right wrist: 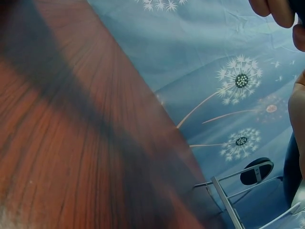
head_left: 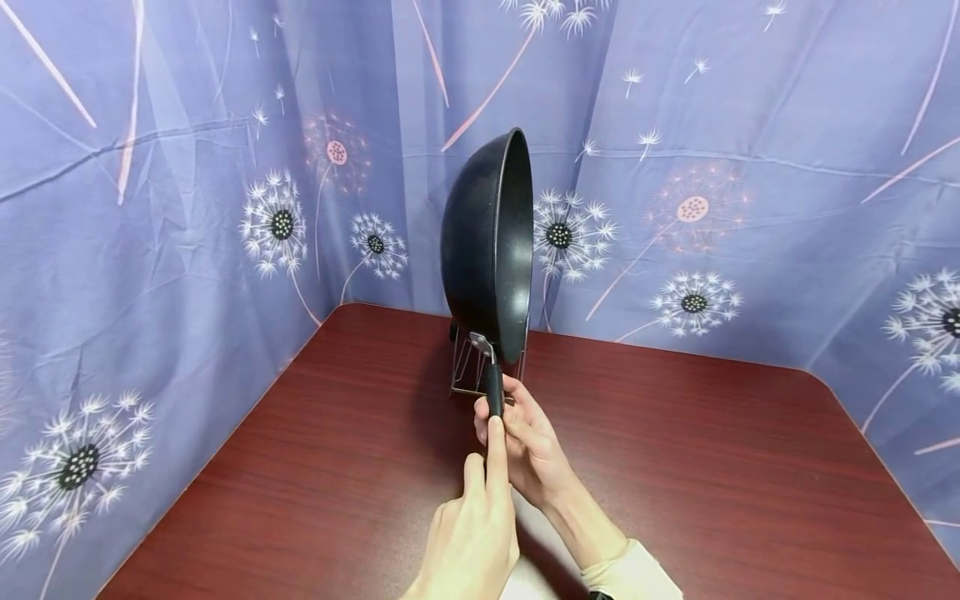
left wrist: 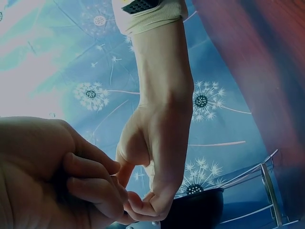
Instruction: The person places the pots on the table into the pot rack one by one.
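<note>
A black non-stick wok (head_left: 487,237) with a deep round bowl stands on edge, its opening turned toward three o'clock and its rim low in a thin wire rack (head_left: 471,371) on the dark red wood-grain table (head_left: 712,467), at twelve o'clock from the person. The wok's black handle (head_left: 494,392) points down and toward six o'clock. The right hand (head_left: 525,442) curls its fingers round that handle from the three o'clock side, while the left hand (head_left: 472,533) lies along it from below, forefinger stretched up the grip and the other fingers folded about it. Behind hangs a blue cloth printed with dandelion heads (head_left: 187,167). As I judge it, the wok is top-heavy on so light a rack: if either hand loosens or twists the handle, the bowl could roll sideways, tip the rack, and strike the table.
</note>
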A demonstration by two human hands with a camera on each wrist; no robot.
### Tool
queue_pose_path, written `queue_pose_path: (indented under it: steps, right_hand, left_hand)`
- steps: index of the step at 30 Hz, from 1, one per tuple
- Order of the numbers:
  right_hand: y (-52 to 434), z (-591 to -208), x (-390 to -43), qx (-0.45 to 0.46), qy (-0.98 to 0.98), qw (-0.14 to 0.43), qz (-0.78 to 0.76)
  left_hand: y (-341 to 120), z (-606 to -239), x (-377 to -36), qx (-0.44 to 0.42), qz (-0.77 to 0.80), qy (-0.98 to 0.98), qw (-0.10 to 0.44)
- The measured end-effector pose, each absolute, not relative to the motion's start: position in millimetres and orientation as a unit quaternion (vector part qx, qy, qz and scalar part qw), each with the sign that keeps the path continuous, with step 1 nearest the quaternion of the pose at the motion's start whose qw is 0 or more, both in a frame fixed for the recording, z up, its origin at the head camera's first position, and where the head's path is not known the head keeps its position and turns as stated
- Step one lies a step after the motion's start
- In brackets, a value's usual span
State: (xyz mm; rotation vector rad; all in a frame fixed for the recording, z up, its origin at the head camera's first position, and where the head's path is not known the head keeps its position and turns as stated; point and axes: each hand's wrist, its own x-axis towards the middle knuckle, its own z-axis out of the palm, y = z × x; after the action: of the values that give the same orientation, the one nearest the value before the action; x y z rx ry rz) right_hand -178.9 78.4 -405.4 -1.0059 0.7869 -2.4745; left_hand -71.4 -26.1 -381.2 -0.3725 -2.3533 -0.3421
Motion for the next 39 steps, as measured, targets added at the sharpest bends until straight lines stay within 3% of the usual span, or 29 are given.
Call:
queue_pose_path:
  steps: [28,34,39]
  right_hand:
    - [90.4,-405.3,-168.8,-0.319,0.354,0.153,-0.866]
    - [90.5,-404.5,-166.7,-0.315,0.368,0.133,-0.865]
    - [91.3,-404.0,-164.7,-0.299,0.377,0.126,-0.867]
  left_hand:
    - [-18.3,-391.5,-67.2,-0.157,-0.159,-0.922,0.315]
    - [-17.9,-397.4,-70.3,-0.173,-0.172,-0.906,0.347]
    - [-17.9,-399.7,-70.4,-0.169,-0.194,-0.908,0.330]
